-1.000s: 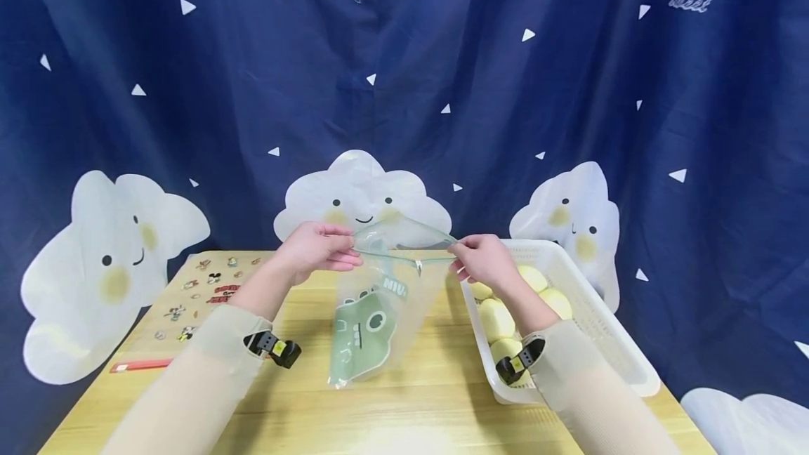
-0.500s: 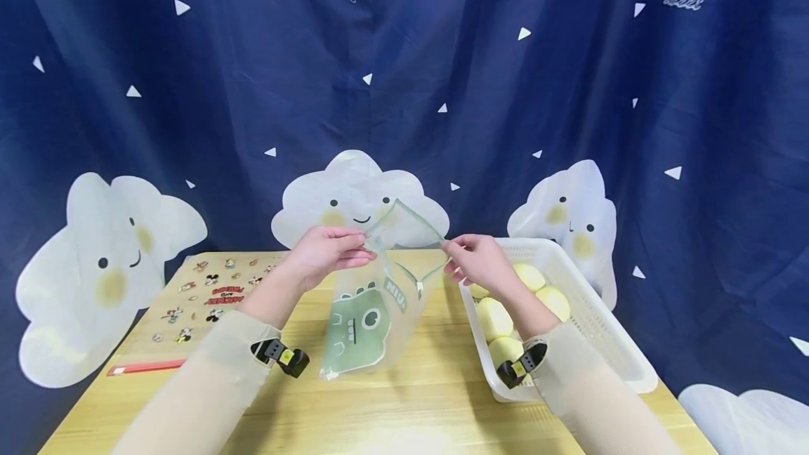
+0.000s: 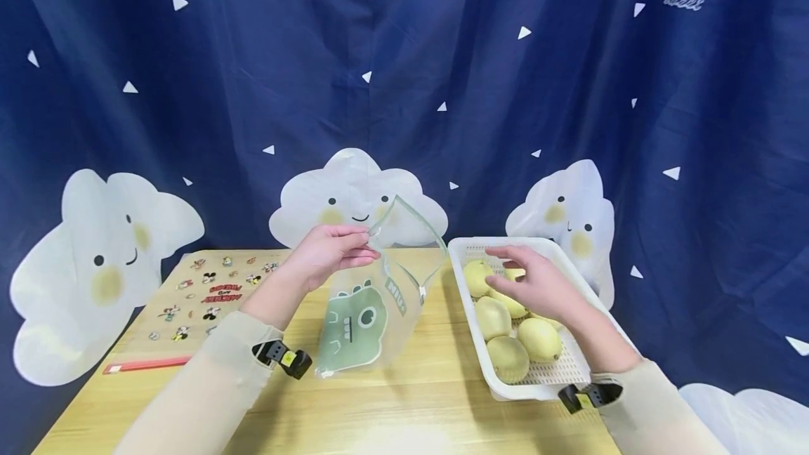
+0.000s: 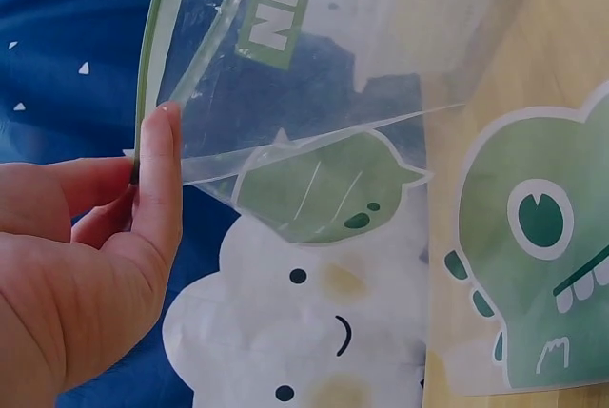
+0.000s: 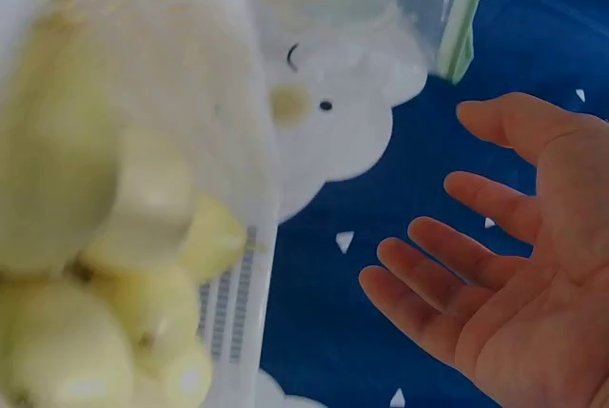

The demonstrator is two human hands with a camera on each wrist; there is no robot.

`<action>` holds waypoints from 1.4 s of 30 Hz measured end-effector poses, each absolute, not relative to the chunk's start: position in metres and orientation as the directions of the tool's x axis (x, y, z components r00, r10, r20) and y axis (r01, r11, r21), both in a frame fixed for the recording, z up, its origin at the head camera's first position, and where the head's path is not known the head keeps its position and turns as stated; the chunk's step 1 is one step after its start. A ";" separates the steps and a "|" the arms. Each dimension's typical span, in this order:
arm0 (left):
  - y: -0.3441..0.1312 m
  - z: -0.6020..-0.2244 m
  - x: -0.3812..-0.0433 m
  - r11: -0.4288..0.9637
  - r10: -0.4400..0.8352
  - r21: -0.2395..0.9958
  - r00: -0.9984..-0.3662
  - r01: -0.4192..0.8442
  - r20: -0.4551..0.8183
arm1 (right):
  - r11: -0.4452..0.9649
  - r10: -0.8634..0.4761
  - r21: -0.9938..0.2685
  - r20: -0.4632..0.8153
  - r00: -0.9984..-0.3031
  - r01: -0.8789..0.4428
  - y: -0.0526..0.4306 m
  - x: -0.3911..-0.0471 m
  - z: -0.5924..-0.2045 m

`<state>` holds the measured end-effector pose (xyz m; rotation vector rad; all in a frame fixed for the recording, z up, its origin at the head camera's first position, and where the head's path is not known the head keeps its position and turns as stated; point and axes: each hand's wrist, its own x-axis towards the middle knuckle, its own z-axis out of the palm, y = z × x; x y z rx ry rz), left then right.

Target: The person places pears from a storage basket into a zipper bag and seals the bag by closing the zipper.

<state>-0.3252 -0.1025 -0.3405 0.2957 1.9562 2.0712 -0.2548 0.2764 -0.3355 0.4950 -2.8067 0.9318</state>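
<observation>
Background: one dark blue curtain (image 3: 404, 55), printed with four visible clouds (image 3: 300, 209), behind one wood-grain worktop (image 3: 442, 399). Clock directions below are centred on the bag, 12 pointing away from you.

Bag (image 3: 355, 328), one: clear, with a green monster print, held mid-worktop, its mouth gaping. One slider (image 3: 422, 291), towards 2 o'clock. Expect it to be light, limp and slick; the mouth would likely sag if you let go. Best hold: the firmer green rim.

Left hand (image 3: 325, 255), at 10 o'clock: your thumb and fingers pinch the bag's rim.

Right hand (image 3: 537, 283), at 3 o'clock: released, fingers apart, above the basket, holding nothing.

Fruit (image 3: 508, 359), pale yellow, round, in the basket: at least six; your right hand may hide more. Probably firm, fairly heavy, smooth, and easily bruised; cup each round its middle.

Basket (image 3: 537, 392), one: white, perforated, at 3 o'clock, near the bag.

Printed sheet (image 3: 189, 332), one, flat, at 9 o'clock; one red strip (image 3: 148, 365) along its near edge.

Wrist cameras (image 3: 292, 362), two: one per wrist.
</observation>
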 end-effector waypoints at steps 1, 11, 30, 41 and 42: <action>-0.103 -0.340 -0.325 -0.045 0.335 0.997 -0.941 -0.058 -0.039 | 0.764 -0.271 -0.537 0.236 -0.933 -0.358 0.281 -0.251 -0.337; -0.103 -0.340 -0.322 -0.063 0.324 0.995 -0.944 -0.082 -0.058 | 0.863 -0.257 -0.416 0.130 -0.958 -0.287 0.322 -0.230 -0.369; -0.097 -0.344 -0.323 -0.084 0.320 0.992 -0.945 -0.095 -0.064 | 0.918 -0.281 -0.288 0.012 -0.960 -0.272 0.346 -0.224 -0.410; -0.098 -0.343 -0.324 -0.093 0.316 0.991 -0.947 -0.096 -0.062 | 0.904 -0.315 -0.292 0.032 -0.949 -0.310 0.346 -0.225 -0.415; -0.098 -0.343 -0.324 -0.094 0.317 0.991 -0.946 -0.095 -0.060 | 0.903 -0.321 -0.290 0.039 -0.946 -0.318 0.346 -0.225 -0.415</action>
